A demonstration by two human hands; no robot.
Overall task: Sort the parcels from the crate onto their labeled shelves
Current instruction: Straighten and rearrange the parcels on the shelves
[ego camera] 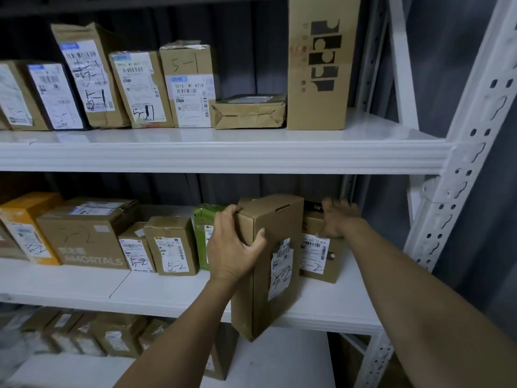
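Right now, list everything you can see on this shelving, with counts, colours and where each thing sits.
Shelving rack: one, white, fills the view.
Upper-shelf parcels: about seven, mostly brown, in a row.
Middle-shelf parcels: at least five, brown, yellow and green, left of the hands.
Held parcel: one, brown, marked 5-2, at middle shelf's front edge.
Right-end parcel: one, brown, marked 5-2, middle shelf.
Bottom-shelf parcels: several, brown, blurred.
Left hand: grips held parcel.
Right hand: rests on right-end parcel.

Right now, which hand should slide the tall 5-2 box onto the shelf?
Left, likely. The left hand grips the tall box at the middle shelf; the right hand rests flat on the neighbouring box.
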